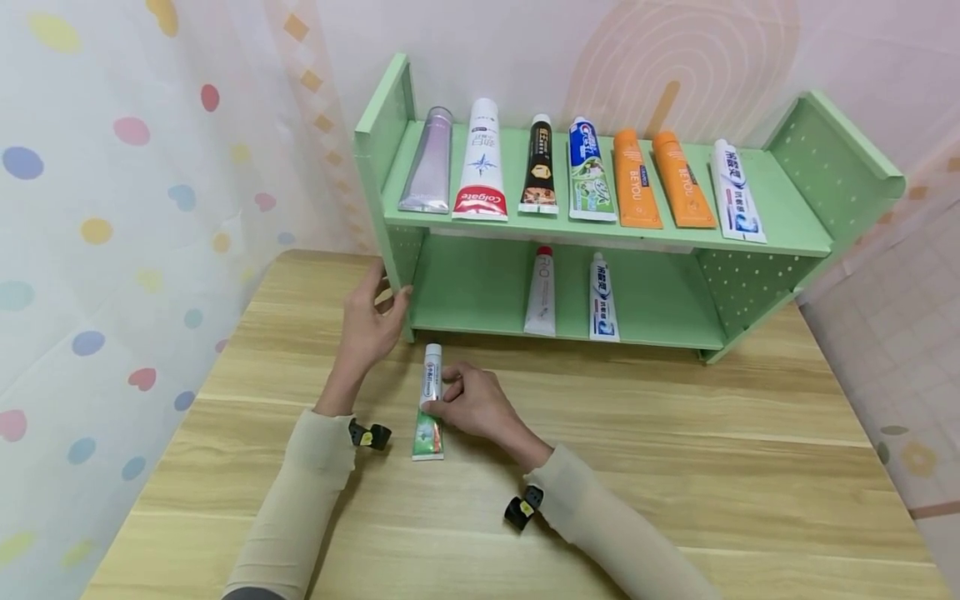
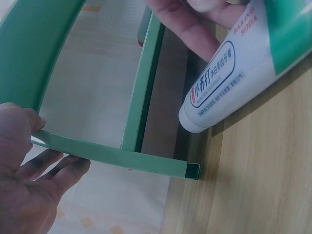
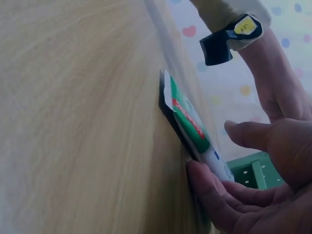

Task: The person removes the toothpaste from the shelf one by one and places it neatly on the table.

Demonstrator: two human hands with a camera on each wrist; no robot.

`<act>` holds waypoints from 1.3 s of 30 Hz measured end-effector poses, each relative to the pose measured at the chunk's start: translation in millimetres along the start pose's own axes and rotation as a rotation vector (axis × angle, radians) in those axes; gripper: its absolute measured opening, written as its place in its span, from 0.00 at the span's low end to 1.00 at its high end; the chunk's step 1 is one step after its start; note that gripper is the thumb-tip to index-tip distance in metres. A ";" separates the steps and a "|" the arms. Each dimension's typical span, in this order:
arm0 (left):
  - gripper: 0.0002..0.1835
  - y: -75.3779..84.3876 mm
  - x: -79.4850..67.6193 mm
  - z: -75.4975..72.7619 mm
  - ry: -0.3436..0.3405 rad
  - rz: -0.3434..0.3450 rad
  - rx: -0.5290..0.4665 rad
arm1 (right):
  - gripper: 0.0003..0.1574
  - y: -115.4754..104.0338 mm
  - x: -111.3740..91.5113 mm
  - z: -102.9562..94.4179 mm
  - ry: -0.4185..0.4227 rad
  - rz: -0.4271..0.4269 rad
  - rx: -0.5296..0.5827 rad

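Pale grain is running across the wooden table (image 1: 750,458), and two beige sleeves (image 1: 285,500) are reaching over it from the near side, each wearing a small black wrist camera (image 1: 522,508) at the cuff. Just past the cuffs, a white-and-green toothpaste tube (image 1: 428,437) is lying on the wood, its white cap pointing towards the left front corner of a green rack (image 1: 465,292), its green end facing the person. The right hand (image 1: 480,404) is touching the tube's side with its fingers; its thumb is hovering over the tube, spread clear of it in the right wrist view. Slightly farther, the left hand (image 1: 375,317) is pinching the front edge of the rack's left side panel, thumb and fingers sitting on opposite faces.

Behind them, the lower shelf is holding a red-capped tube (image 1: 542,296) and a white-and-blue tube (image 1: 603,304). Seven more are lining the upper shelf: a mauve tube (image 1: 430,167), a Colgate tube (image 1: 482,171), a black tube (image 1: 540,171), a blue-and-green tube (image 1: 591,175), two orange tubes (image 1: 636,183) and another white-and-blue one. Farthest back, a dotted cloth (image 1: 150,233) is covering the wall.
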State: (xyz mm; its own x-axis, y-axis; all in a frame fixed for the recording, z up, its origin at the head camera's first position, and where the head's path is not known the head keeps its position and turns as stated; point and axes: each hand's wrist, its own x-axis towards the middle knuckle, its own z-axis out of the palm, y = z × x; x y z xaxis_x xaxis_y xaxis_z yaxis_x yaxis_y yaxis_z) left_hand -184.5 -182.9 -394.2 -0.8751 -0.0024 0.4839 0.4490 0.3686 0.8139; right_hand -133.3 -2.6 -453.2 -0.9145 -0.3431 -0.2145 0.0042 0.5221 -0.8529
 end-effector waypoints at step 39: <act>0.26 -1.5 -1.6 -1.0 -0.004 0.016 -0.009 | 0.37 11.1 -39.0 -55.8 0.019 -0.285 0.031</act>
State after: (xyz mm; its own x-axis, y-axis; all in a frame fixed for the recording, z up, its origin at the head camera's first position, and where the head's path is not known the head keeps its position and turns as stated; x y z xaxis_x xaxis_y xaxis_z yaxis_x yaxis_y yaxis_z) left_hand -183.6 -184.4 -395.9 -0.8687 0.0066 0.4953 0.4641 0.3606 0.8091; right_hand -120.2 60.1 -427.7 -0.8881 -0.4575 0.0445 -0.2417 0.3823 -0.8919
